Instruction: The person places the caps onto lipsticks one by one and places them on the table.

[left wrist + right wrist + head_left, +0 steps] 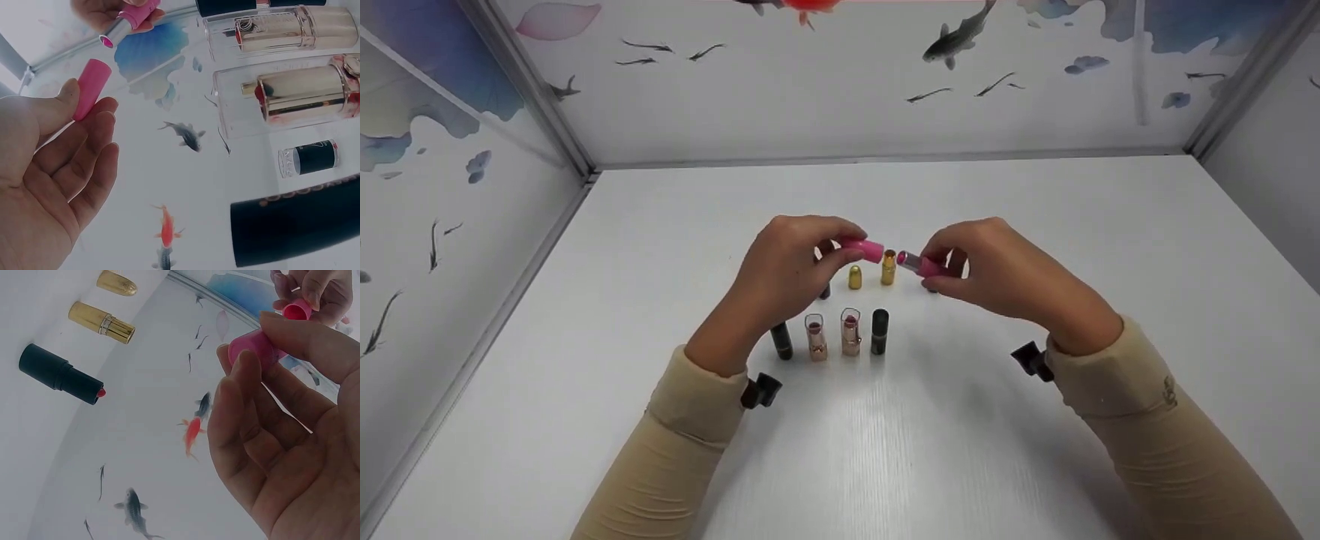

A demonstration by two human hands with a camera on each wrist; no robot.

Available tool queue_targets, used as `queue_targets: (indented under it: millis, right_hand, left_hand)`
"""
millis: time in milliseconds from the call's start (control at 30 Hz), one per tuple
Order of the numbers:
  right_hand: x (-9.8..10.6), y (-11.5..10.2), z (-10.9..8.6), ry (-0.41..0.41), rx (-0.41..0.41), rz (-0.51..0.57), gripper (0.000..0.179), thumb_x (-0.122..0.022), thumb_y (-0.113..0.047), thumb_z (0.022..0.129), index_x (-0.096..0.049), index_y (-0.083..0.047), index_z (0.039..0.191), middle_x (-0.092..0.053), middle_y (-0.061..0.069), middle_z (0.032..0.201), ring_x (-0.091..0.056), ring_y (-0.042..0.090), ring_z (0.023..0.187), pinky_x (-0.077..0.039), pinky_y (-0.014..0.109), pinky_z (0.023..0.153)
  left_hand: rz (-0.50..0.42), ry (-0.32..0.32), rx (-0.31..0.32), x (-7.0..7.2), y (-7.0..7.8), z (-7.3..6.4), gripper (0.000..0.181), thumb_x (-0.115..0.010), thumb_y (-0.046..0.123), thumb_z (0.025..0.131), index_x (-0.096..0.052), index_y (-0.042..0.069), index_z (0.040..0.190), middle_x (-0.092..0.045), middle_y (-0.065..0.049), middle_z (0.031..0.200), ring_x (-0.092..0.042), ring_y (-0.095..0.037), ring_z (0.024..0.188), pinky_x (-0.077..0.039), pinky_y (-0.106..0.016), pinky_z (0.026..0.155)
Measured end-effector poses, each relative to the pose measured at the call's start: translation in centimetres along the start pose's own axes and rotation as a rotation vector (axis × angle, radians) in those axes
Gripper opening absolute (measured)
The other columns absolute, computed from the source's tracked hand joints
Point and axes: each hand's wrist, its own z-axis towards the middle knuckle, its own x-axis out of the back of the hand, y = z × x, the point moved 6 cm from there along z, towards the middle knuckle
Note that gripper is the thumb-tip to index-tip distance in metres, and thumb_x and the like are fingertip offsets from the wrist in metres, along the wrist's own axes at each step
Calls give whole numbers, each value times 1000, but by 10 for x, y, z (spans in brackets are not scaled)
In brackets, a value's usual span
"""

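Observation:
My left hand (784, 266) pinches a pink lipstick cap (870, 250) between thumb and fingers; in the right wrist view the cap (297, 310) shows its hollow end. Across from it, my right hand (1001, 262) holds the pink base of an uncapped lipstick (911, 261), its silver collar and pink tip pointing at the cap. A small gap separates the two pieces, both raised above the table. Behind that gap stand a gold lipstick (889, 271) and a gold bullet-shaped cap (855, 278).
Nearer on the white table (900, 465) stand two clear-capped lipsticks (850, 337) between a black tube (782, 341) and another black tube (879, 332). An uncapped black lipstick (62, 374) appears in the right wrist view. Printed panels (855, 112) enclose the back and sides.

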Motion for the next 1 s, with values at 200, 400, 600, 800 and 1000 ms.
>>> queue_targets:
  millis: [200,400,600,800,1000]
  right_hand:
    - [-2,-3,0,6,36,3,11,-83,-5,92,-79,-10,101,-74,-3,91,-69,13,78,-59,31,66]
    - [-4,-4,0,1,46,8,11,-83,-4,92,-79,-9,101,-74,-3,90,-69,12,78,-60,30,67]
    - [-5,-6,0,-1,59,8,11,-83,-5,92,-79,-9,102,-74,-3,91,-69,11,78,-60,31,69]
    - [-6,-7,1,-15,50,12,12,-83,-6,92,-79,-8,103,-74,-3,90,-68,12,77,-60,31,69]
    - [-6,-9,0,-8,74,22,10,-82,-4,93,-79,-10,100,-72,-4,86,-66,11,73,-57,29,66]
  left_hand:
    - [-4,-11,-21,-3,4,0,19,-79,16,98,-81,8,114,-80,-2,100,-67,-12,77,-51,-27,64]
    - [-13,-15,-42,-5,6,1,17,-79,15,98,-82,7,114,-80,-1,99,-67,-12,77,-51,-27,65]
    - [-14,-25,-50,-8,7,1,18,-79,16,98,-82,7,113,-80,-1,97,-65,-11,74,-50,-27,64]
    - [-7,-29,-50,-9,8,0,17,-79,16,98,-82,8,113,-80,-1,98,-65,-11,75,-51,-27,65]
    - [-11,-39,-61,-11,10,0,17,-79,17,98,-82,8,112,-80,0,98,-65,-11,73,-50,-27,65]
